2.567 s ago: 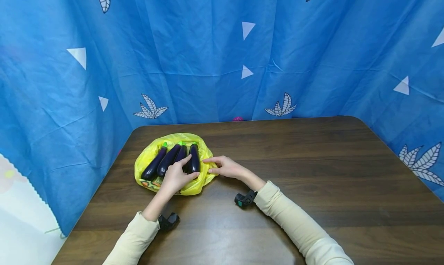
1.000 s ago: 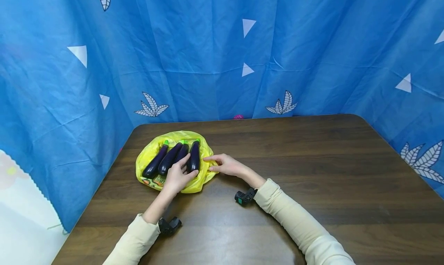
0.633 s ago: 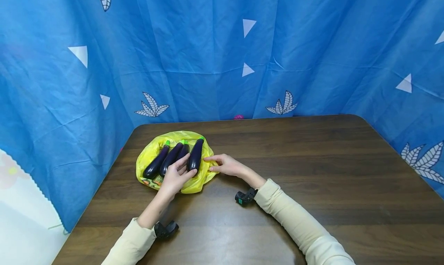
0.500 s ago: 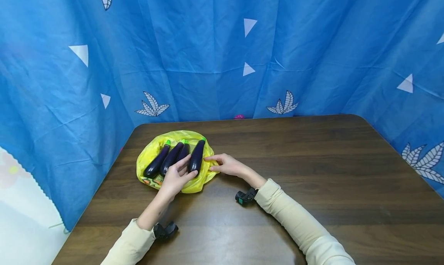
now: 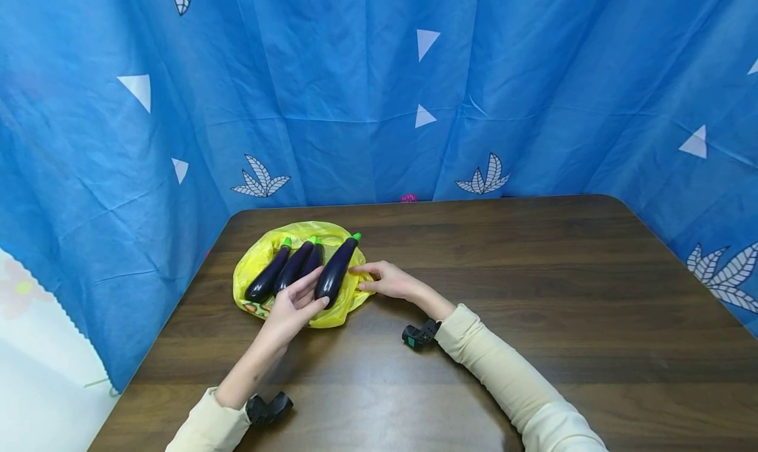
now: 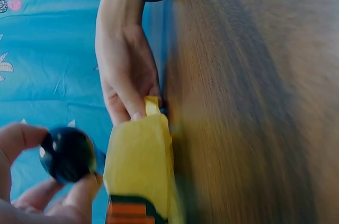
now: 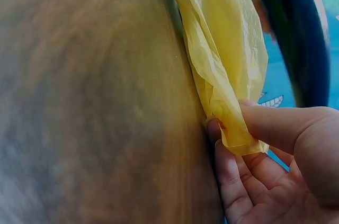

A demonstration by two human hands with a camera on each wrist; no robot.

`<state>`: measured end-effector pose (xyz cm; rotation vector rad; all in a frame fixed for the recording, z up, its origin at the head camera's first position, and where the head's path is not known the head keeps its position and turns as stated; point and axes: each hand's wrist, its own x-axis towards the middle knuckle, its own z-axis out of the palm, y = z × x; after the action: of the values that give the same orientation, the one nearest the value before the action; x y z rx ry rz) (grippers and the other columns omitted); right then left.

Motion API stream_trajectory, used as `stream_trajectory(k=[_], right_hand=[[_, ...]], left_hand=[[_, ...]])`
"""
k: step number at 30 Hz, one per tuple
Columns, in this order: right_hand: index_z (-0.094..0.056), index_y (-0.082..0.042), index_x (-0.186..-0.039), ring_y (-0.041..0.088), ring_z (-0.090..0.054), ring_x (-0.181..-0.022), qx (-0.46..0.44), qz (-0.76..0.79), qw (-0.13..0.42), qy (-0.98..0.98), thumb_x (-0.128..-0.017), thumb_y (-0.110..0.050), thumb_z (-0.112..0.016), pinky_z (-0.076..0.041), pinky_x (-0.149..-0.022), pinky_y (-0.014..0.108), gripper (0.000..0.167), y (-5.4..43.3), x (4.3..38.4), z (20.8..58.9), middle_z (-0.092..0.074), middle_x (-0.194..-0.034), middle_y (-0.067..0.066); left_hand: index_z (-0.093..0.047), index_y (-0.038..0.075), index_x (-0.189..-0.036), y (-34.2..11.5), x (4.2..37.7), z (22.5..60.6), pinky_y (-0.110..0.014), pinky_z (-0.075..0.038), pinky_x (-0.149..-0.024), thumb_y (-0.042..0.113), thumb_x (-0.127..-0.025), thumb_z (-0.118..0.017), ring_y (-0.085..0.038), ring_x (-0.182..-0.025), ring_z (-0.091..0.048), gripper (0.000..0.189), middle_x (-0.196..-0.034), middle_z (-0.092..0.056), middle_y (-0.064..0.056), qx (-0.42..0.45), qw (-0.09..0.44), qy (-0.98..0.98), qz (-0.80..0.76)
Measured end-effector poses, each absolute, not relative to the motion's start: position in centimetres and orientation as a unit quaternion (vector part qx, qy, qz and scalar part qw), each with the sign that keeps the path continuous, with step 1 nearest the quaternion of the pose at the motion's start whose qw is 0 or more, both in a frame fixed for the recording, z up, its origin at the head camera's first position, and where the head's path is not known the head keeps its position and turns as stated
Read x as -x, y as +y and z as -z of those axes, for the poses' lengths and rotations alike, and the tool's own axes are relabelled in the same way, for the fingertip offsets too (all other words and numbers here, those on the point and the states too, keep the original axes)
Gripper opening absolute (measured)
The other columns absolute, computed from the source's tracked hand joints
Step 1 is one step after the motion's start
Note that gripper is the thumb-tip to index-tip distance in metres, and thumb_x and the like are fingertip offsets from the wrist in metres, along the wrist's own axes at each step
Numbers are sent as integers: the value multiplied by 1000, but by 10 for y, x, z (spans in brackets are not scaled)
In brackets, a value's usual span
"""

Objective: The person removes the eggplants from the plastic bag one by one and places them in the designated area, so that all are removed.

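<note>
My left hand point(image 5: 291, 310) grips an eggplant point(image 5: 337, 271) near its thick end, thumb on one side and fingers on the other. Its green stem end tilts up to the right, over the rim of a yellow plastic bag point(image 5: 249, 268). The left wrist view shows this eggplant point(image 6: 69, 155) end-on, raised off the table. Several more eggplants point(image 5: 268, 274) lie side by side in the bag. My right hand point(image 5: 387, 282) pinches the bag's right edge; in the right wrist view thumb and fingers hold the folded yellow plastic point(image 7: 228, 102).
The bag lies at the back left of a dark wooden table point(image 5: 503, 274). Behind the table hangs a blue patterned curtain point(image 5: 367, 90). Each wrist wears a small black camera point(image 5: 419, 335). A white surface point(image 5: 47, 373) shows at the lower left.
My left hand has taken hold of the rightmost eggplant and lifted it out from beside the others, tilting its stem to the right. My right hand stays at the bag's edge.
</note>
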<state>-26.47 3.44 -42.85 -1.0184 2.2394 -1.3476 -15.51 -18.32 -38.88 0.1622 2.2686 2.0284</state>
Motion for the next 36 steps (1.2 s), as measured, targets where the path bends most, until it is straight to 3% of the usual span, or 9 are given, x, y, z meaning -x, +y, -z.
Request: stream_trajectory(k=[3, 7, 12, 14, 16, 21, 23, 29, 36], right_hand=[[-52, 2, -131, 14, -48, -81, 355, 470, 169, 790, -92, -6, -58, -39, -65, 23, 40, 35, 265, 429, -57, -118, 12], [-53, 3, -130, 11, -50, -87, 360, 469, 169, 788, -93, -6, -58, -42, -70, 22, 39, 35, 265, 428, -59, -119, 12], [-62, 4, -110, 11, -49, -69, 354, 490, 177, 777, -92, -4, -59, -40, -60, 23, 21, 35, 265, 428, -61, -88, 6], [-62, 3, -112, 10, -45, -63, 347, 497, 182, 774, -91, -2, -59, -37, -57, 22, 21, 35, 266, 428, -59, -84, 7], [-60, 2, -120, 11, -44, -64, 342, 498, 187, 775, -90, 1, -58, -35, -57, 23, 30, 34, 267, 428, -62, -96, 9], [-53, -1, -132, 12, -49, -94, 343, 486, 189, 781, -91, 0, -56, -41, -72, 22, 40, 34, 268, 429, -52, -130, 13], [-53, -1, -132, 12, -48, -99, 346, 484, 188, 781, -93, -4, -56, -40, -76, 21, 39, 34, 269, 429, -52, -131, 13], [-51, 0, -133, 14, -39, -64, 355, 481, 192, 778, -94, -6, -57, -36, -60, 25, 41, 34, 269, 431, -54, -123, 14], [-52, 0, -133, 16, -47, -96, 360, 476, 180, 782, -93, -5, -57, -38, -72, 25, 40, 36, 267, 430, -51, -132, 14]], left_hand=[[-39, 3, -142, -192, 148, 389, -25, -41, -92, 4, -88, -64, -23, -127, -40, 59, -142, -39, -15, -82, 65, 729, -677], [-37, 1, -142, -206, 138, 389, -27, -41, -92, 3, -88, -63, -21, -126, -41, 60, -143, -36, -19, -131, 92, 713, -683], [-33, -5, -142, -225, 127, 390, -29, -40, -93, -4, -89, -59, -16, -127, -40, 59, -145, -31, -21, -213, 131, 695, -674], [-31, -8, -141, -232, 124, 391, -29, -40, -94, -8, -89, -56, -15, -128, -38, 58, -145, -32, -18, -242, 143, 684, -673], [-29, -10, -141, -237, 121, 393, -29, -39, -95, -11, -90, -53, -15, -129, -36, 57, -146, -34, -14, -269, 155, 670, -675], [-25, -13, -141, -247, 115, 400, -31, -37, -98, -15, -90, -48, -18, -132, -31, 56, -147, -34, -10, -328, 217, 624, -675], [-25, -13, -141, -250, 115, 402, -32, -37, -98, -16, -90, -47, -19, -131, -32, 56, -146, -34, -11, -339, 247, 612, -671], [-26, -10, -142, -259, 116, 412, -35, -41, -94, -15, -89, -48, -24, -126, -40, 58, -146, -33, -15, -341, 301, 606, -653], [-31, -7, -142, -272, 118, 418, -34, -41, -94, -10, -88, -55, -21, -125, -41, 59, -145, -36, -12, -331, 292, 649, -619]])
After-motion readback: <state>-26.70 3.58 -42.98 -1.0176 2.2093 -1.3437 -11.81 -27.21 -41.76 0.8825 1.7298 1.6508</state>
